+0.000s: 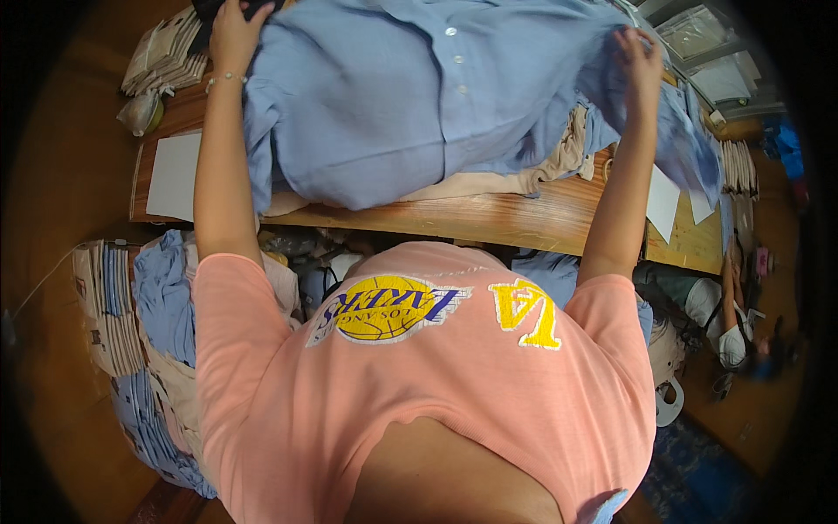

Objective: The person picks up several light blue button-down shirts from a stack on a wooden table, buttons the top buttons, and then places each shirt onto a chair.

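Observation:
A light blue button-up shirt [367, 96] lies spread over the table, its white buttons running down the middle. My left hand [234, 39] is at the shirt's far left edge, thumb and fingers apart beside a dark item [253, 9]; the upper edge of the picture cuts off part of it. At the far right my right hand [640, 65] has its fingers curled on the shirt's cloth. A blue sleeve [685, 153] hangs past my right forearm, slightly blurred. Beige cloth [489, 185] shows beneath the shirt.
The wooden table's front edge [419, 223] runs before me. White paper sheets lie at its left [175, 175] and right [663, 205]. Folded garments are stacked at the far left [166, 52]. More folded clothes [113, 297] stand below on the left. Plastic-wrapped packages [716, 79] sit far right.

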Demonstrator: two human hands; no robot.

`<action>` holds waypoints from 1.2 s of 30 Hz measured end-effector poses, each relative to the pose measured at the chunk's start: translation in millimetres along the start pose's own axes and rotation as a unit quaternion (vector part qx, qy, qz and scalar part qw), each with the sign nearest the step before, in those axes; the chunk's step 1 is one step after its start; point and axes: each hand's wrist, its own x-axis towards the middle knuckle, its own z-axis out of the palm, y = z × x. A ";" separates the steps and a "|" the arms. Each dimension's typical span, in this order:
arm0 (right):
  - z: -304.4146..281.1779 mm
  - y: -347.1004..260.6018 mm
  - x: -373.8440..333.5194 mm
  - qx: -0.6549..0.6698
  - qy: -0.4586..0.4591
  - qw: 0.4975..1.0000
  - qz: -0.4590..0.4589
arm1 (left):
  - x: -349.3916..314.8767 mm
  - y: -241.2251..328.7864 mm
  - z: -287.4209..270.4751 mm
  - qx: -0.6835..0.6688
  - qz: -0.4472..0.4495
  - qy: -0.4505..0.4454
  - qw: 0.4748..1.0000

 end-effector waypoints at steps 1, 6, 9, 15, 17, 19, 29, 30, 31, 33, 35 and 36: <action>6.7 7.4 -19.2 -0.080 -0.009 0.997 -0.011 | -23.4 27.6 24.5 0.133 0.020 0.224 0.965; -10.3 66.5 -116.7 -0.107 -0.112 0.968 0.200 | -146.9 69.8 37.7 -0.125 -0.196 0.031 0.972; -20.2 117.0 -139.3 -0.149 -0.117 0.960 0.206 | -232.5 77.8 47.5 -0.156 -0.305 -0.087 0.936; -0.9 170.6 -119.4 -0.266 0.016 0.937 0.226 | -264.9 80.3 83.0 -0.198 -0.316 -0.055 0.926; 12.4 171.9 -118.0 -0.307 -0.035 0.897 0.317 | -260.3 84.4 92.9 -0.122 -0.305 -0.135 0.935; 7.0 180.8 -114.8 -0.289 -0.080 0.870 0.392 | -240.4 80.5 98.9 0.010 -0.263 -0.244 0.933; -117.3 50.1 -198.8 0.333 0.125 0.915 0.190 | -228.7 70.5 61.3 -0.404 -0.480 0.053 0.777; -138.1 21.4 -225.1 0.349 0.145 0.912 0.162 | -218.2 91.2 41.6 -0.476 -0.408 0.085 0.774; -157.8 -12.5 -252.6 0.363 0.165 0.907 0.132 | -204.2 115.2 23.7 -0.546 -0.334 0.114 0.760; -208.1 -80.3 -317.2 0.377 0.209 0.901 0.050 | -170.3 174.4 -2.5 -0.625 -0.313 0.122 0.705; -291.6 -125.2 -398.6 0.502 0.126 0.854 -0.047 | -141.3 246.6 -9.1 -0.643 -0.326 0.082 0.688; -310.2 -153.1 -426.7 0.477 0.145 0.864 -0.065 | -133.7 272.5 -12.0 -0.689 -0.291 0.038 0.663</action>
